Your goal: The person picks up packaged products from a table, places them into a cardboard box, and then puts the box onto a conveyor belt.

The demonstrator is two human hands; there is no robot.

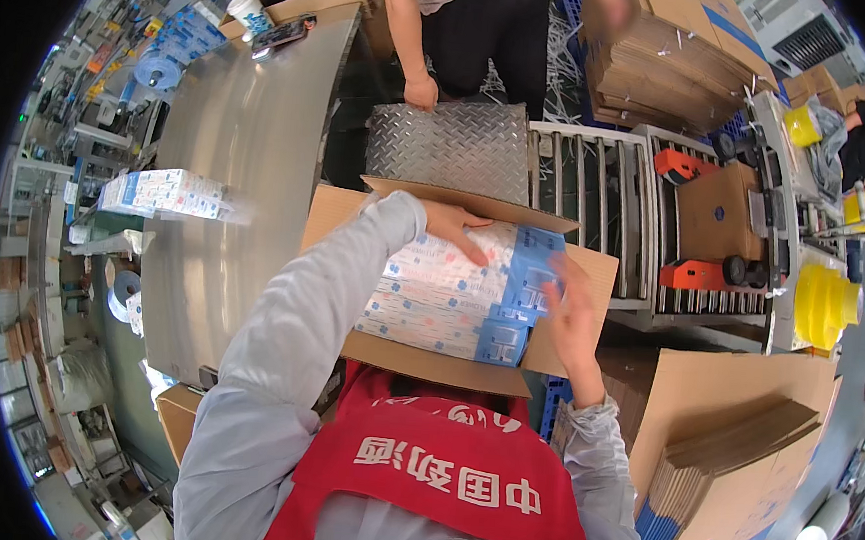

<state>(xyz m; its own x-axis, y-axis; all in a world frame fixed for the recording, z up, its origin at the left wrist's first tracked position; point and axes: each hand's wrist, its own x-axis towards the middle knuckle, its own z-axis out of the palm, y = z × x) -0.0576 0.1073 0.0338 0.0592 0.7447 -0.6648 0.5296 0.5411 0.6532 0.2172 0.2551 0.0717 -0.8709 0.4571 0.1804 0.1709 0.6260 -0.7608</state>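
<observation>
In front of me stands an open cardboard box (401, 364) with its flaps folded outward. Packs with white, flower-printed wrapping (419, 314) and blue ends fill it, lying side by side. My left hand (457, 232) rests on the far pack, palm down, fingers spread. At the blue ends of the packs, by the box's right flap, is my right hand (572, 310). Its fingers are stretched out and slightly blurred, with nothing visible in them. I cannot tell whether they touch the pack.
A metal table (246, 147) runs along my left, with more packs (162, 193) at its outer edge. Beyond the box lie a diamond-plate sheet (451, 146) and a roller conveyor (589, 181) leading to a sealing machine (713, 275). A co-worker's hand (421, 93) hangs over the plate. Flattened cartons (731, 441) stand at right.
</observation>
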